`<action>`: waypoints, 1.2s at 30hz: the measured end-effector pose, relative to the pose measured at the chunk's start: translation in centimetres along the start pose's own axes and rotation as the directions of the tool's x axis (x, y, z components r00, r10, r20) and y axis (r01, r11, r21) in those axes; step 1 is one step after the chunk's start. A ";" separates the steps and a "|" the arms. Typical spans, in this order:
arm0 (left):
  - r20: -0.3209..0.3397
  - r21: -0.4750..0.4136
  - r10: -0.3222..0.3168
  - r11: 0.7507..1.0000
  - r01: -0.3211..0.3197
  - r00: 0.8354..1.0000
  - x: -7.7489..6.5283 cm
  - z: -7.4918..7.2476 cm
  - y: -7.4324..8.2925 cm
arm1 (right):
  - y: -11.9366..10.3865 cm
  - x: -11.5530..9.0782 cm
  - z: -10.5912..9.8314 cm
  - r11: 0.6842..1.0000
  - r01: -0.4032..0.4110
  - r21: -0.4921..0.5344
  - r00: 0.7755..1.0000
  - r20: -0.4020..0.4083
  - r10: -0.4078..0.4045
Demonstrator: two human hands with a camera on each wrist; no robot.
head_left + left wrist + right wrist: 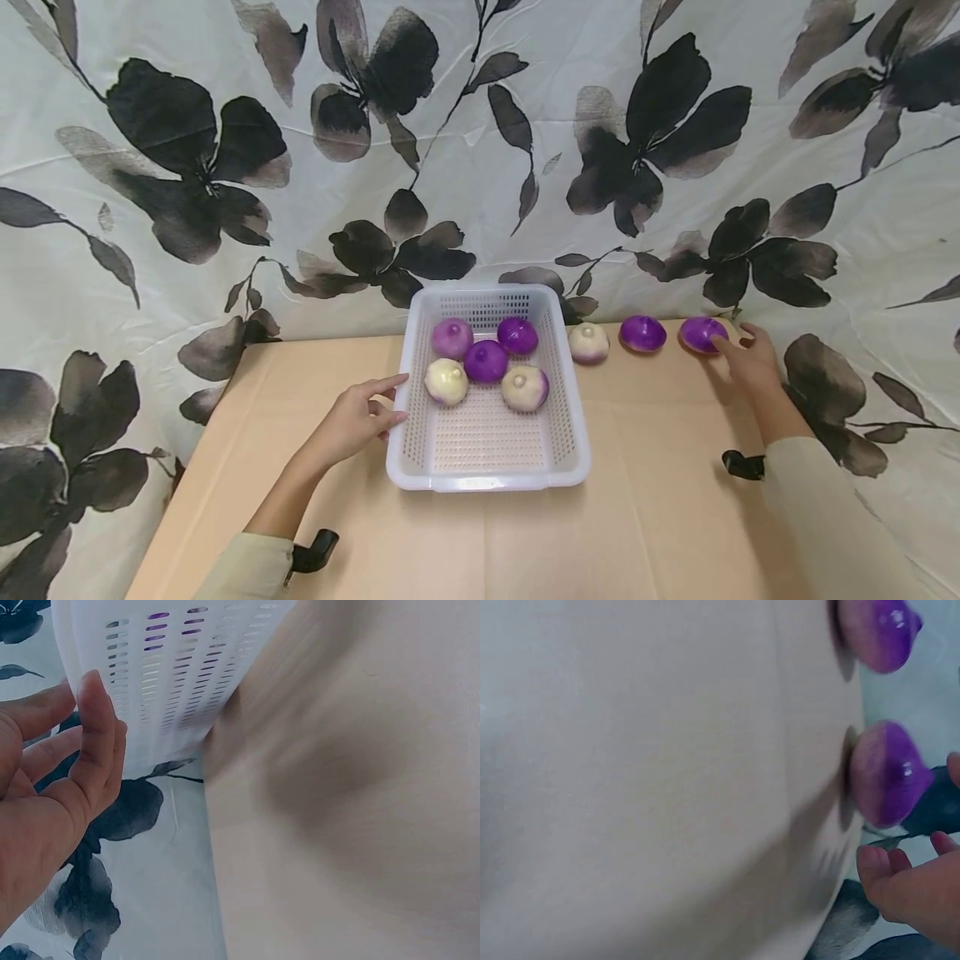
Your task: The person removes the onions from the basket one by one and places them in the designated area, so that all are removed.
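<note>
In the head view, my left hand (pixel 356 421) is at the left side of a white plastic basket (pixel 487 482), its fingertips touching the rim. The left wrist view shows these fingers (pixel 96 727) loosely bent against the slotted wall. My right hand (pixel 752 364) reaches to the far right turnip (pixel 701 334), glossy purple with a pale underside. From the right wrist, the fingers (pixel 881 874) are spread around that turnip (pixel 885 774), which stands on the table. Inside the basket lie several turnips, among them a purple one (pixel 486 362) and a whitish one (pixel 446 382).
A whitish turnip (pixel 588 343) sits right beside the basket, and another purple turnip (pixel 642 333) lies between it and the right hand. They line the back edge of the tan table (pixel 660 500). Behind hangs a flower-print cloth (pixel 525 242).
</note>
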State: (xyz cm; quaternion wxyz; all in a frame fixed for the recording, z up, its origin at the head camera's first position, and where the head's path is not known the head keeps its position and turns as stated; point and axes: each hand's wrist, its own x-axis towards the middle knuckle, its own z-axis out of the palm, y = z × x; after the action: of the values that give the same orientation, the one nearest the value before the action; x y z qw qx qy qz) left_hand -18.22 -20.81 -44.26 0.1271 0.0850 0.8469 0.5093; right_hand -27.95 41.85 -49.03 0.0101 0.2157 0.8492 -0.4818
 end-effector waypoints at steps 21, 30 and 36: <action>0.000 0.015 0.001 1.000 -0.001 1.000 -0.1 -0.1 0.0 | -7.2 -6.1 2.1 0.918 0.395 0.045 0.901 0.177 -0.397; 0.004 0.003 -0.003 1.000 0.003 1.000 0.1 -0.2 0.1 | -10.9 -8.6 5.0 0.855 0.501 0.134 0.797 0.313 -0.516; 0.004 0.003 -0.006 1.000 0.006 1.000 0.0 -0.1 0.0 | -13.3 -9.4 6.8 0.830 0.529 0.174 0.740 0.385 -0.552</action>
State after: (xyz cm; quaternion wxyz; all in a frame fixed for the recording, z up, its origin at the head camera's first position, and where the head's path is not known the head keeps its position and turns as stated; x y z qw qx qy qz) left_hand -18.28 -20.90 -44.18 0.1301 0.0836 0.8477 0.5075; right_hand -25.73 26.98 -39.76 0.0463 -0.1483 0.8392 -0.5211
